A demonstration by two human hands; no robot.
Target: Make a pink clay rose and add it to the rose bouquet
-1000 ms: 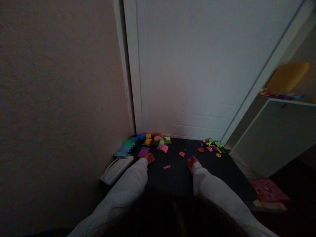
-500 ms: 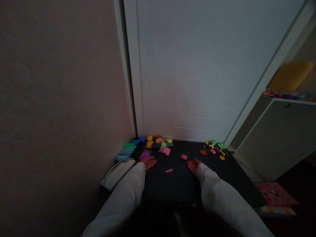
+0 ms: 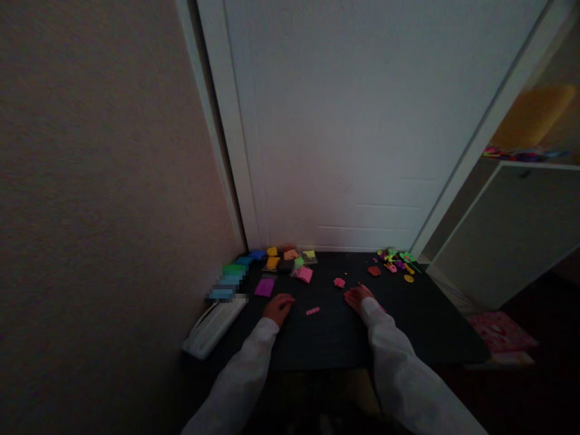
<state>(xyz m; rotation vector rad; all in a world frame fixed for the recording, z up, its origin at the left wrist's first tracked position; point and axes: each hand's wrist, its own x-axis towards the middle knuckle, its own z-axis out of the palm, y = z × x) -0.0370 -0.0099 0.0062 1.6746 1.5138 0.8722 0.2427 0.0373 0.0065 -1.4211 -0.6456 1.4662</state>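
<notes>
My left hand [image 3: 278, 309] is palm down above the near left of the black table, fingers loosely bent, holding nothing that shows. To its right lies a small pink strip of joined rounds [image 3: 312, 311]. My right hand [image 3: 357, 298] rests with fingers stretched out flat; a thin pink piece [image 3: 383, 309] shows partly from behind its wrist, mostly hidden. Just beyond these fingers sits a pink ruffled clay flower [image 3: 339, 282]. A purple packet [image 3: 265, 286] lies beyond my left hand, and a pink packet [image 3: 304, 274] is farther back.
Several coloured packets [image 3: 272, 263] line the table's back left. A white case [image 3: 215, 326] lies at the left edge. At the back right are a brown-red lump [image 3: 374, 271], a yellow disc [image 3: 408, 278] and a pile of colourful pieces [image 3: 396, 260]. A white door [image 3: 335, 121] stands behind.
My left hand has come off the purple packet, moving right and nearer, its fingers bending from flat. My right hand has stayed near the flower. The view has shifted slightly.
</notes>
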